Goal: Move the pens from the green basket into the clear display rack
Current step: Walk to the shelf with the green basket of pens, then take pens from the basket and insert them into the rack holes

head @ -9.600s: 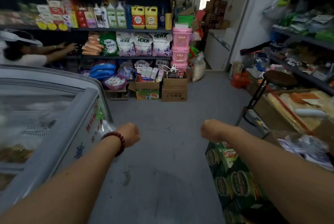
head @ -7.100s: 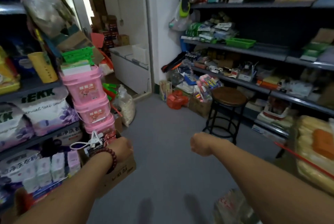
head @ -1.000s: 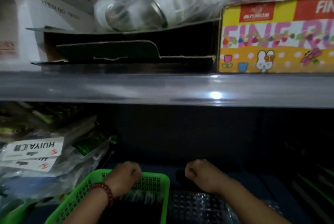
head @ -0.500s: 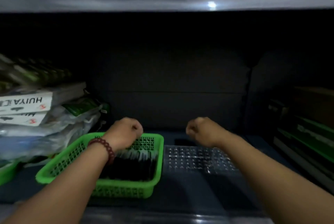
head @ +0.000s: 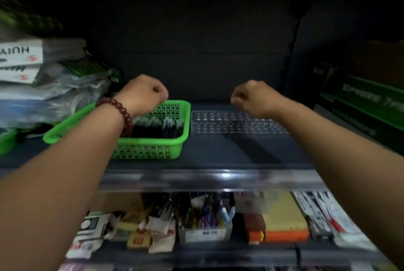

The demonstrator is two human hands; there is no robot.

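A green basket sits on a dark shelf, filled with a row of dark pens with pale ends. Right beside it lies the clear display rack, a flat transparent tray with rows of small sockets, holding nothing I can see. My left hand, with a red bead bracelet at the wrist, hovers as a fist over the basket's back left part. My right hand is also a fist, above the rack's back edge. Neither hand holds anything.
Bagged packets and white boxes pile up left of the basket. Green and black boxes stand at the right. The shelf's glossy front lip runs across; below it a lower shelf holds a tub of pens and stationery.
My view has tilted down, so the shelf lip and the lower shelf now show. Both fists stay over the basket and the rack, still curled and holding nothing.
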